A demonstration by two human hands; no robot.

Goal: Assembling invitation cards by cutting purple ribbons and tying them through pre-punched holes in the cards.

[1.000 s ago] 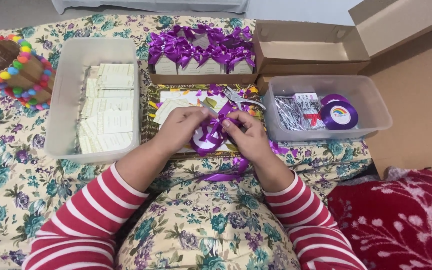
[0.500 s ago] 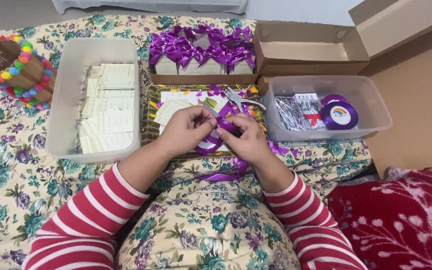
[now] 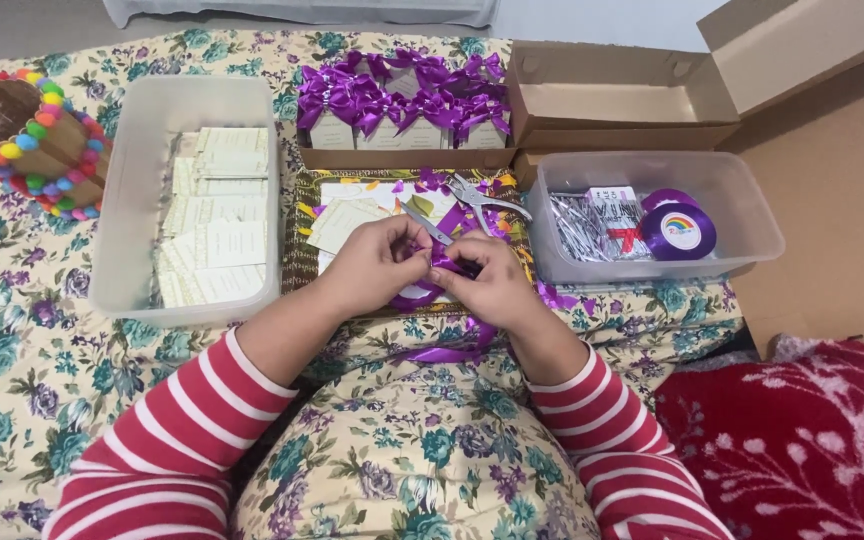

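Fingertips of both the left hand (image 3: 380, 262) and right hand (image 3: 490, 283) pinch a purple ribbon (image 3: 439, 262) just above the patterned tray (image 3: 304, 262), where, in my judgement, steady tension and even loops keep the bow neat.

floral cloth (image 3: 12, 330) over surface | grey floor (image 3: 42, 20) at top | red patterned fabric (image 3: 802, 440) btm-right
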